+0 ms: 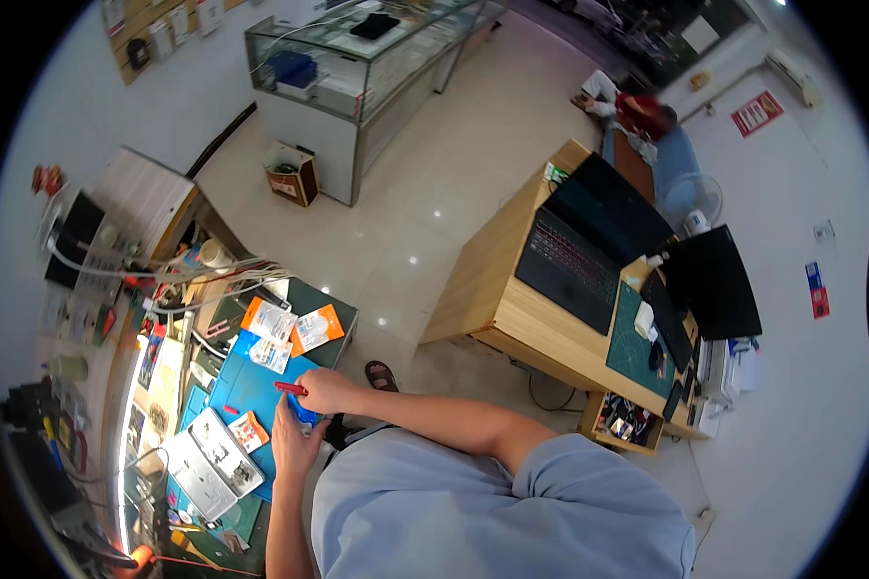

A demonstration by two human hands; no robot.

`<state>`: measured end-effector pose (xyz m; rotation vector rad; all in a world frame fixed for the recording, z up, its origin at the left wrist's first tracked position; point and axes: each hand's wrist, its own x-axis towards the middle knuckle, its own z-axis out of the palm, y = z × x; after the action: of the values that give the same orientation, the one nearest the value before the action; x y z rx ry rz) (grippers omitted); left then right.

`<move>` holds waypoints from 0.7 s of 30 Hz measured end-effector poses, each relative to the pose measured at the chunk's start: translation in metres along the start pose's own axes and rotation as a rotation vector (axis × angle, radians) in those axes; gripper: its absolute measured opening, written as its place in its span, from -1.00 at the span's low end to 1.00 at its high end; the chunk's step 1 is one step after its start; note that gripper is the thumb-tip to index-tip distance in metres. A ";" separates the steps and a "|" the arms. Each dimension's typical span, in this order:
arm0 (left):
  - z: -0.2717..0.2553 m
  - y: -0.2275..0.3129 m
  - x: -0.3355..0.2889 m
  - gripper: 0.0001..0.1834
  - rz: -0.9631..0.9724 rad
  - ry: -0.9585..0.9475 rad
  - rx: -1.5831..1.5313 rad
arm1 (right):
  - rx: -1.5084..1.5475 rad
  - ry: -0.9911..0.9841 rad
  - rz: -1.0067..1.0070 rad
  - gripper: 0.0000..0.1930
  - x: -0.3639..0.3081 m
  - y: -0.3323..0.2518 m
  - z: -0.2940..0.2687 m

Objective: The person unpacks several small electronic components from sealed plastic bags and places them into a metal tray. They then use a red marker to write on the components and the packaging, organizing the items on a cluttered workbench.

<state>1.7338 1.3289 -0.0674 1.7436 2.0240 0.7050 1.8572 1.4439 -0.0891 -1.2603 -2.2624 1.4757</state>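
Note:
My right hand (330, 391) is closed around a short red stick-shaped tool (289, 388), which pokes out to the left; its exact kind is too small to make out. Just below it, my left hand (295, 444) grips a small blue item (302, 412), partly hidden by the fingers. Both hands are close together over the near edge of a blue work mat (246, 386). Left of them lies an opened silvery case (203, 463) with small parts inside, and an orange-and-white packet (249, 431) rests against it. More orange-and-white packets (317, 330) and a blue-and-white packet (269, 355) lie beyond.
Cables and tools crowd the bench's left side, beside a bright strip light (123, 473). On the right stands a wooden desk (483, 280) with a laptop (574, 256), a monitor (714, 280) and a pulled-out drawer (628, 423). Farther off are a glass display counter (328, 135) and a seated person (637, 111).

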 end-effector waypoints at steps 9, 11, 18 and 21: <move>0.014 0.014 0.026 -0.24 0.062 -0.207 0.051 | 0.734 -0.087 0.256 -0.70 -0.044 0.047 -0.037; 0.021 0.016 0.029 -0.30 0.050 -0.226 0.093 | 0.721 0.092 0.283 -0.69 -0.067 0.075 -0.060; 0.018 0.008 0.032 -0.39 -0.038 -0.203 0.203 | -0.235 1.242 0.683 -0.55 -0.190 0.244 -0.215; 0.019 0.006 0.037 -0.38 -0.075 -0.200 0.216 | -0.674 1.185 0.715 -0.46 -0.243 0.313 -0.251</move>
<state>1.7433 1.3686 -0.0777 1.7632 2.0759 0.2835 2.3204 1.4897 -0.1472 -2.3689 -1.4570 -0.2147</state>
